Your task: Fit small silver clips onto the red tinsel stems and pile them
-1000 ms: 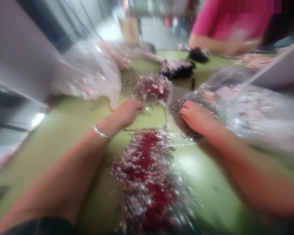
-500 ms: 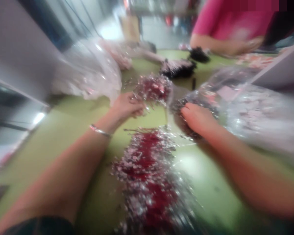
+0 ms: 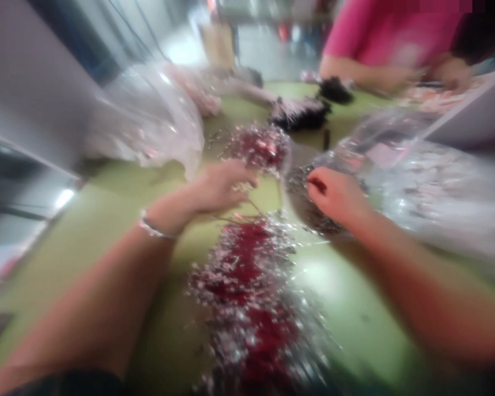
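Note:
My left hand (image 3: 220, 187), with a bracelet at the wrist, is over the table just above the long row of thin dark-red strands (image 3: 251, 264) with silvery, shiny ends. Its fingers look stretched and apart; a thin strand lies below the fingertips, touching or not I cannot tell. My right hand (image 3: 338, 192) is closed in a pinch at a dark heap of small shiny pieces (image 3: 299, 181), which lies in or on clear plastic. What is between those fingers is hidden. Beyond my hands sits a bunch of red and silver strands (image 3: 262, 146).
Clear plastic bags with pale contents stand at the left (image 3: 157, 121) and right (image 3: 437, 192). Farther back on the green table (image 3: 107, 220) lie black-and-pink bundles (image 3: 301, 113). Across the table, a person in a pink top (image 3: 379, 38) handles pale pieces. Everything is blurred.
My left hand has shifted slightly toward the strand row, and its fingers have spread. My right hand stays at the dark heap, fingers curled tighter. The other person's hands have moved.

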A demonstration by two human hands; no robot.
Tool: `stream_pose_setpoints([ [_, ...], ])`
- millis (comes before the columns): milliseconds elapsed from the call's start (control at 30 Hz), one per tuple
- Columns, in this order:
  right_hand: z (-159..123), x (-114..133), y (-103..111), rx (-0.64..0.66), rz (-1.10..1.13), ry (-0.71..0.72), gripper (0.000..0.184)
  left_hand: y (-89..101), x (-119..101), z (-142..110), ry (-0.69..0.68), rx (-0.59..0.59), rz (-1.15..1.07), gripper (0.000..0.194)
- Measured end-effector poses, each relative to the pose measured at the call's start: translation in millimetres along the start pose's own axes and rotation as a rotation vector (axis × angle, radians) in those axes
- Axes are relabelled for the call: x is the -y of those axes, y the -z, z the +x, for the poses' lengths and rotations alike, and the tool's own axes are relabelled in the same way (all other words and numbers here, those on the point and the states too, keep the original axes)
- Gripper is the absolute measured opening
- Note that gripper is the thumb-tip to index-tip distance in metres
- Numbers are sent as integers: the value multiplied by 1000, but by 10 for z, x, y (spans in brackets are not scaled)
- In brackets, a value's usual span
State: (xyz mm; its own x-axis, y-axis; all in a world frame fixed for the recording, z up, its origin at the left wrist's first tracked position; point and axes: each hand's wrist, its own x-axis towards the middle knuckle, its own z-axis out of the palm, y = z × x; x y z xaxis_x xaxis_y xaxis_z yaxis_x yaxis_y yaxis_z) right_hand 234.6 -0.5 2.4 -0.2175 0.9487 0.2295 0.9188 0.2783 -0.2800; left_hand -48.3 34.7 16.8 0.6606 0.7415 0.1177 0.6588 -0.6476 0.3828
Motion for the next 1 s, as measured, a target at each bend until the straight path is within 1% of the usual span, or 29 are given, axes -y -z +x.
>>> stream_pose_setpoints([
  [67,-15,30,-14,12,18,29,16,-115,-126,49,-77,94,-4,15],
  [133,-35,67,-36,16,53,81,17,-228,-186,88,-117,126,-5,14],
  [233,-77,149,-64,41,178,160,17,-310,-198,112,-98,93,17,17],
  [300,-114,219,-72,70,260,169,16,-306,-213,110,0,9,-14,15],
  [400,-167,316,-70,73,332,110,15,-280,-282,91,224,-150,-194,13],
  [433,-180,341,-69,59,349,83,16,-280,-309,83,280,-180,-271,13],
  [467,-190,360,-70,40,365,62,16,-286,-335,75,310,-185,-350,13],
  [500,-196,375,-73,16,379,50,16,-296,-359,68,315,-170,-423,13],
  [567,-201,391,-85,-34,400,42,16,-322,-397,59,282,-98,-536,17],
  [633,-201,397,-103,-65,408,46,16,-343,-427,58,234,-17,-567,26],
  [667,-200,398,-112,-67,409,50,16,-350,-441,59,214,5,-554,31],
  [733,-202,398,-126,-45,408,73,16,-356,-464,61,195,19,-511,34],
  [833,-210,398,-125,-26,397,129,16,-363,-480,62,208,16,-482,30],
  [933,-221,404,-108,-84,388,105,16,-373,-472,60,227,5,-497,29],
  [1000,-226,409,-103,-91,389,91,15,-378,-461,58,236,-12,-511,29],
])
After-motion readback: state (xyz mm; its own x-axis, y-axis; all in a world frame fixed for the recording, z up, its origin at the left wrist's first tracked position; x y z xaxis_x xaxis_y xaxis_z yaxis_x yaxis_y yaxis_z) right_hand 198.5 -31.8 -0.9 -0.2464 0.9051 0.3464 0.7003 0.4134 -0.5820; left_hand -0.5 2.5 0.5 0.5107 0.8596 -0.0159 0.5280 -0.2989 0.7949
